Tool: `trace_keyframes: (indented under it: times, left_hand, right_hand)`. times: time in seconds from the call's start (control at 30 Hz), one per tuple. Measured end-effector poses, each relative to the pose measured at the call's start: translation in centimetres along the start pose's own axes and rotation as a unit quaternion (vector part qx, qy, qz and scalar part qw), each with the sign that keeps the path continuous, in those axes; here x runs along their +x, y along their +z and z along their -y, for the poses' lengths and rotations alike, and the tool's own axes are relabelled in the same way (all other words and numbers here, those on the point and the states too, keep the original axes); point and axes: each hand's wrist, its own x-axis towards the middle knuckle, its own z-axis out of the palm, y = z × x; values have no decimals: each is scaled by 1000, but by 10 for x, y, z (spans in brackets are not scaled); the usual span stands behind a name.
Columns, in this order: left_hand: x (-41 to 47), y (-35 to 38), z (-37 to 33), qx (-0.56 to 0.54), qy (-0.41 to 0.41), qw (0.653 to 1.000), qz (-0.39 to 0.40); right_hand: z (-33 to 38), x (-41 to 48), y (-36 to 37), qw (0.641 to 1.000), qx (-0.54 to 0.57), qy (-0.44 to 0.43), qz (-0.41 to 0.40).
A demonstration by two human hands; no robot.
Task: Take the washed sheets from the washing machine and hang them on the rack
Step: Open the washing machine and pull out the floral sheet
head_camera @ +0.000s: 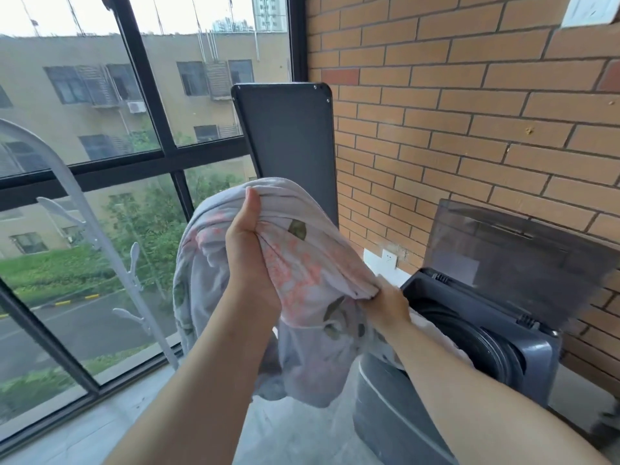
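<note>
A pale sheet point(312, 250) with pink flowers and green leaves is bunched in the air at mid frame. My left hand point(248, 243) grips its upper fold, thumb pointing up. Lower and to the right, my right hand point(385, 303) grips another gathered part just above the washing machine's edge. The sheet's loose end hangs down between my forearms. The grey top-loading washing machine point(523, 344) stands at the right with its lid point(510, 260) raised and its dark drum open. At the left edge stands a white rack point(100, 243) with hook-like pegs.
A tall dark grey panel point(288, 135) stands behind the sheet in the corner. A brick wall point(469, 112) with white sockets point(385, 258) runs along the right. Black-framed floor-to-ceiling windows point(147, 82) fill the left. The grey floor point(134, 414) shows below.
</note>
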Motion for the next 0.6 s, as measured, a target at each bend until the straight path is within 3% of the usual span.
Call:
trace_keyframes:
  times: [0.1, 0.27, 0.4, 0.5, 0.57, 0.6]
  left_hand:
    - [0, -7, -13, -24, 29, 999, -9]
    - [5, -31, -30, -41, 48, 998, 2]
    - [11, -42, -11, -45, -21, 999, 11]
    - [9, -27, 5, 65, -21, 995, -68]
    - [-4, -15, 28, 90, -32, 975, -201]
    - [-4, -9, 41, 119, 1, 962, -246]
  right_hand:
    - [27, 15, -18, 991, 132, -6, -32]
    - [89, 33, -67, 983, 132, -31, -124]
    - [138, 25, -102, 957, 169, -161, -170]
    - [167, 5, -104, 945, 186, -249, -106]
    - [178, -9, -96, 939, 185, -286, -39]
    - [180, -15, -92, 939, 175, -297, 5]
